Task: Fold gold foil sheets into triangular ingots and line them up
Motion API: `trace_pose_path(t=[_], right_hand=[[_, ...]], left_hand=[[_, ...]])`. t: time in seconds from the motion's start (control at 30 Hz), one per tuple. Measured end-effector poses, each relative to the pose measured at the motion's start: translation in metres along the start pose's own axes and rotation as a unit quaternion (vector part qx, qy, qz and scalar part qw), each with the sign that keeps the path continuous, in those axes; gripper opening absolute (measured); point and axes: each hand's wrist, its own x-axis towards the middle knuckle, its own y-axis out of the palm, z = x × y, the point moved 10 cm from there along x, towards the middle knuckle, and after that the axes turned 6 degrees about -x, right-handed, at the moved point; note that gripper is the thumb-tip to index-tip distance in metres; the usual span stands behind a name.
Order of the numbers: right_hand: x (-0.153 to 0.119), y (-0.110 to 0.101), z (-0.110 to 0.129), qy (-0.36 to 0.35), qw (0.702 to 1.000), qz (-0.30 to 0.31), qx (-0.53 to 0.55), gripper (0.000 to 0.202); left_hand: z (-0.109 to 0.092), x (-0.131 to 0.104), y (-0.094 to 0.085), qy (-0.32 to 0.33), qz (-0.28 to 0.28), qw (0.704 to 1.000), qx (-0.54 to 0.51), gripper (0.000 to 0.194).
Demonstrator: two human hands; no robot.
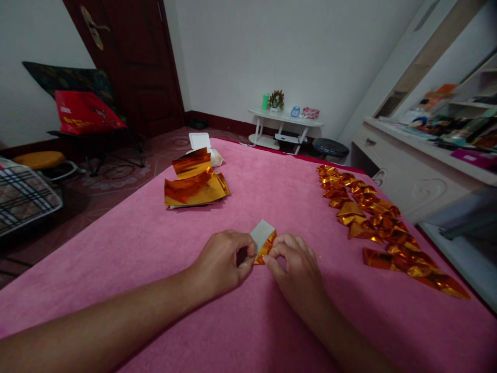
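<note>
Between my hands, low over the pink cloth (163, 295), is a sheet of gold foil paper (262, 234) with its pale grey back showing and a gold strip folded along the right edge. My left hand (227, 256) pinches its left lower edge between thumb and fingers. On the other side my right hand (293, 261) pinches the folded gold edge. A loose stack of gold foil sheets (194, 189) lies farther off to the left. To the right, several folded gold foil pieces (359, 207) lie in rows.
Behind the foil stack stands a white packet with a raised lid (200, 141). A cream drawer cabinet (423, 166) borders the right side. Beyond the far edge is a white side table (285, 118). A chair holding a red bag (87, 113) stands at left.
</note>
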Motion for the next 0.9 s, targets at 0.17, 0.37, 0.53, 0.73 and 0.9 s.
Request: trace_pose_path(t=[0.17,0.37,0.53,0.73,0.9], right_hand=[[0.001,0.001,-0.001,-0.002,1.000,-0.006,-0.004,0.014],[0.000,0.000,0.000,0.003,1.000,-0.002,-0.018,0.014],[0.000,-0.001,0.002,-0.002,1.000,-0.010,-0.023,0.014],[0.000,-0.002,0.002,0.001,1.000,-0.009,-0.004,0.014],[0.003,0.002,-0.010,0.014,0.999,0.005,0.043,0.011]], left_hand=[[-0.012,-0.003,0.002,0.056,0.023,0.998,-0.003,0.027],[-0.021,-0.006,0.004,0.077,0.040,0.996,0.038,0.020],[-0.028,-0.011,0.009,0.122,0.057,0.984,0.114,0.021],[-0.040,-0.017,0.023,0.195,0.086,0.951,0.223,0.028],[-0.043,-0.018,0.027,0.210,0.094,0.944,0.239,0.028]])
